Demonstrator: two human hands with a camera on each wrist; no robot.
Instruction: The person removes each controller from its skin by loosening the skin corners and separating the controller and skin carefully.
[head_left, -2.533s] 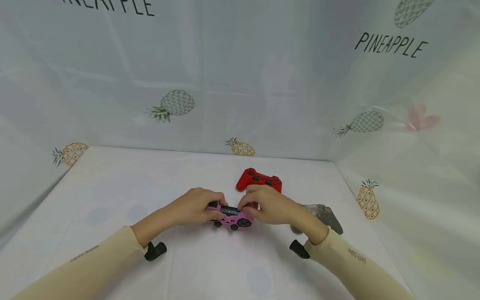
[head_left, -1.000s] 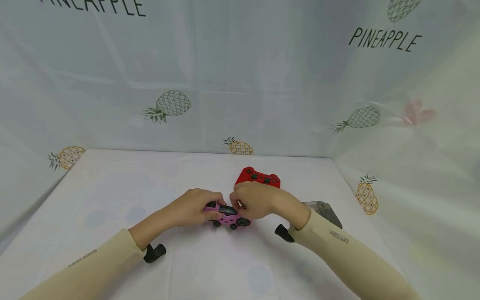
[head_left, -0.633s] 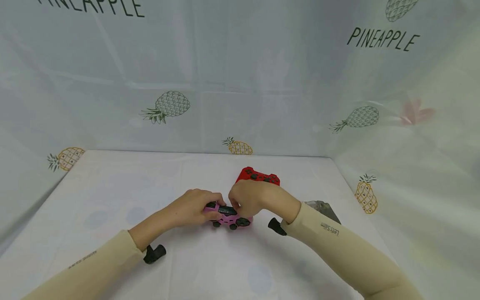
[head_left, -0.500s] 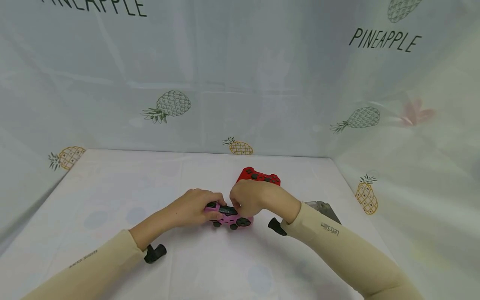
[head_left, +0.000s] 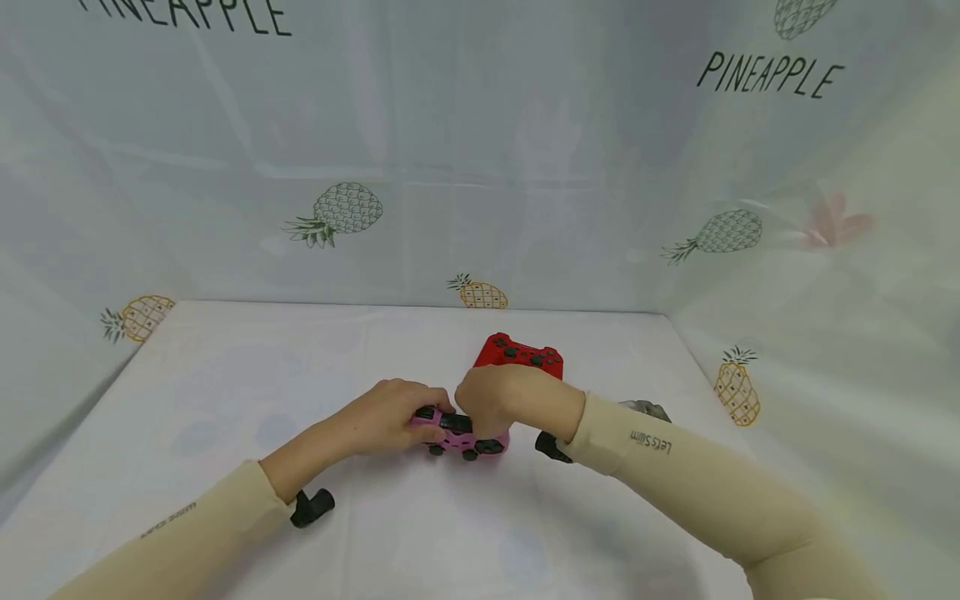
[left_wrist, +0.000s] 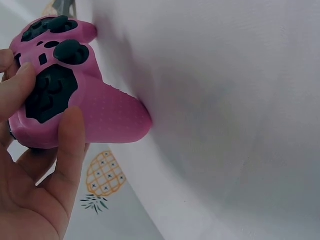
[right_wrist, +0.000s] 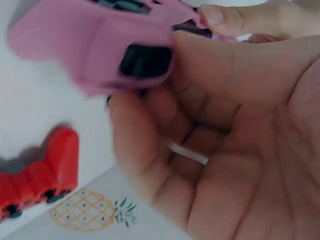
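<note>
A pink game controller (head_left: 459, 442) with black buttons and sticks is between both hands just above or on the table. Its pink outer layer looks like a rubbery skin with cutouts, textured on the handle in the left wrist view. My left hand (head_left: 393, 415) grips the controller's left end, thumb (left_wrist: 72, 130) along the face. The right hand (head_left: 491, 400) pinches the edge on the other side. In the right wrist view its thumb and curled index finger (right_wrist: 132, 135) meet the pink shoulder (right_wrist: 145, 62). From the head view, the right fingertips are hidden behind the knuckles.
A red game controller (head_left: 517, 354) lies behind the right hand. A grey patterned object (head_left: 647, 408) is mostly covered by the right forearm. A white cloth (head_left: 247, 358) covers the table, and a pineapple-print curtain (head_left: 480, 150) hangs behind.
My right hand has shifted left along the controller and turned its knuckles up, with the forearm swinging higher and hiding more of the grey object. The left hand stays put on the pink controller.
</note>
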